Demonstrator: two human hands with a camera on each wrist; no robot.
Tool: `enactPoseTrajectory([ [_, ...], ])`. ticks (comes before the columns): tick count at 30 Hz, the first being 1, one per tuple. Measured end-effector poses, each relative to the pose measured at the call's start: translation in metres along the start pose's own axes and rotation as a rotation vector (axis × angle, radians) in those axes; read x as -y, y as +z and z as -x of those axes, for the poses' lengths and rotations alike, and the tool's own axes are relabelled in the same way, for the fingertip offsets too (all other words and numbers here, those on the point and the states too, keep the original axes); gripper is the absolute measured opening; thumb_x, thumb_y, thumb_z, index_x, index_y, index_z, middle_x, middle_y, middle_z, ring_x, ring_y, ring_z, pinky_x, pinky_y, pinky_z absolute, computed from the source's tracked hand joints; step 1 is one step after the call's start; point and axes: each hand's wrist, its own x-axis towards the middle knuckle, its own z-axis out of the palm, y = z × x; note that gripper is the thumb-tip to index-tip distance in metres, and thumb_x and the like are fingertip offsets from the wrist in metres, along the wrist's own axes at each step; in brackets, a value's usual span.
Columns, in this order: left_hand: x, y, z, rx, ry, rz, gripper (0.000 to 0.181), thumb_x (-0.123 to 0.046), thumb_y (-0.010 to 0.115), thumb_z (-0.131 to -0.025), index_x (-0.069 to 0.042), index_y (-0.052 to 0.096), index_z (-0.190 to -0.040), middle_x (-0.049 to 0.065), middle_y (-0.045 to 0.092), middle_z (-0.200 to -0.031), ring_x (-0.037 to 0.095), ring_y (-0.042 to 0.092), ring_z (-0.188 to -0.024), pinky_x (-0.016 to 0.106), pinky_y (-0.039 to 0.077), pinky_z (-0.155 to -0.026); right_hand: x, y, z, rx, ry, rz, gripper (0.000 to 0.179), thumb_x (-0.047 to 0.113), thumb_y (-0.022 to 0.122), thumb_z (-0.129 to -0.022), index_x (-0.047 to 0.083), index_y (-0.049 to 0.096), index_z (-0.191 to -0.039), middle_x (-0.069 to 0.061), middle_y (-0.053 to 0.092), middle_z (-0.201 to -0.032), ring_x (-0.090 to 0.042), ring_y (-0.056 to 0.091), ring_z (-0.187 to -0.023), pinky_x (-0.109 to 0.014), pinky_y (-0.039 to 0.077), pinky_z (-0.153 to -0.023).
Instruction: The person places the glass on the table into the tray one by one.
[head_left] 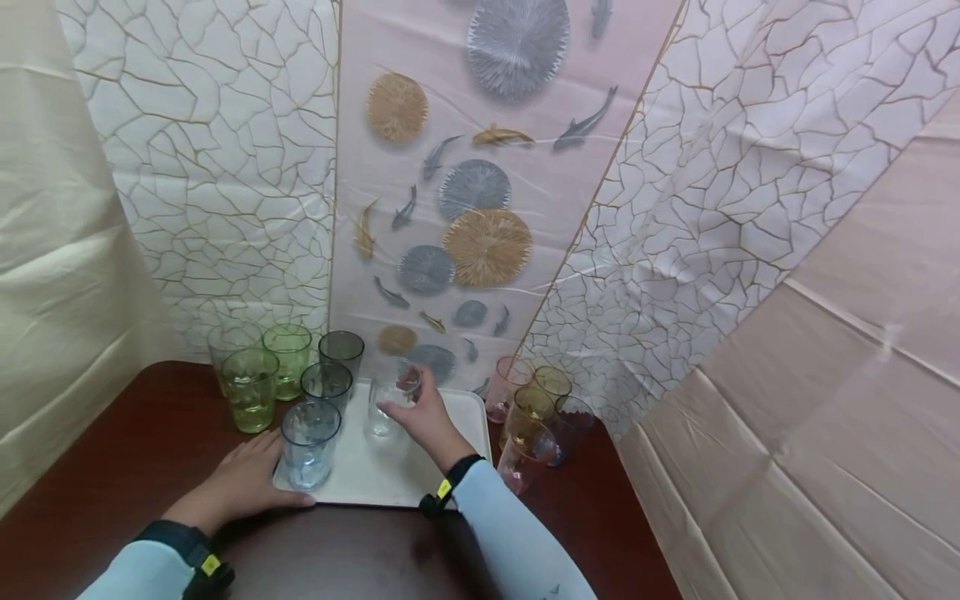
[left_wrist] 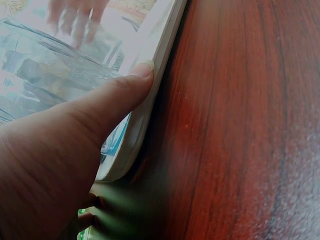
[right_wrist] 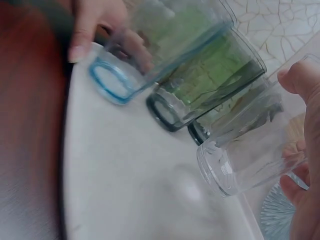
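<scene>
My right hand grips a clear glass between thumb and fingers, over the white tray. In the right wrist view this clear glass is tilted, its base close to the tray. My left hand holds the tray's front left corner, with the thumb along the front rim and the fingers at the left side. Beside that hand, a pale blue glass stands on the tray. Behind it are two dark grey glasses, lined up along the tray's left side.
Left of the tray stand green glasses and a clear one behind them. Pink, amber and bluish glasses crowd the table's right side. The dark red wooden table meets patterned cloth walls at the back and sides.
</scene>
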Motion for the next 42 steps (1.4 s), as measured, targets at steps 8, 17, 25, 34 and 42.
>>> enactPoseTrajectory([
  [8, -0.009, -0.007, 0.004, 0.027, -0.024, 0.012, 0.142, -0.087, 0.072, -0.065, 0.015, 0.034, -0.156, 0.039, 0.030, -0.159, 0.059, 0.024, -0.143, 0.075, 0.022, -0.115, 0.004, 0.004, -0.038, -0.047, 0.096, 0.022, 0.091, 0.045, 0.084, -0.084, 0.027, 0.033, -0.158, -0.002, 0.048, -0.150, -0.026, 0.044, -0.140, -0.042, 0.044, -0.113],
  [17, -0.007, -0.007, 0.001, 0.042, -0.039, -0.002, 0.143, -0.088, 0.072, -0.064, 0.016, 0.034, -0.155, 0.041, 0.029, -0.158, 0.059, 0.023, -0.144, 0.075, 0.021, -0.115, -0.004, 0.008, -0.060, -0.049, 0.078, 0.008, 0.091, 0.046, 0.086, -0.083, 0.029, 0.035, -0.156, -0.004, 0.050, -0.149, -0.025, 0.045, -0.141, -0.043, 0.046, -0.111],
  [25, -0.005, -0.007, 0.001, 0.031, -0.030, -0.002, 0.142, -0.089, 0.071, -0.064, 0.015, 0.036, -0.155, 0.040, 0.030, -0.158, 0.059, 0.024, -0.143, 0.075, 0.020, -0.115, -0.009, 0.017, -0.065, -0.062, 0.094, 0.010, 0.087, 0.034, 0.085, -0.086, 0.020, 0.036, -0.156, -0.008, 0.049, -0.150, -0.028, 0.045, -0.141, -0.046, 0.046, -0.111],
  [34, -0.006, -0.007, 0.000, 0.046, -0.051, -0.002, 0.144, -0.091, 0.070, -0.063, 0.014, 0.035, -0.155, 0.039, 0.029, -0.159, 0.058, 0.023, -0.144, 0.075, 0.018, -0.116, -0.013, 0.024, -0.067, -0.076, 0.106, 0.009, 0.085, 0.032, 0.084, -0.087, 0.020, 0.037, -0.157, -0.007, 0.044, -0.154, -0.029, 0.039, -0.145, -0.045, 0.043, -0.115],
  [42, -0.002, -0.004, 0.000, 0.033, -0.039, -0.014, 0.147, -0.094, 0.066, -0.062, 0.014, 0.034, -0.156, 0.039, 0.030, -0.159, 0.058, 0.023, -0.144, 0.075, 0.019, -0.116, -0.012, 0.029, -0.070, -0.094, 0.143, 0.027, 0.092, 0.037, 0.087, -0.084, 0.022, 0.036, -0.158, -0.009, 0.040, -0.159, -0.028, 0.041, -0.144, -0.044, 0.044, -0.114],
])
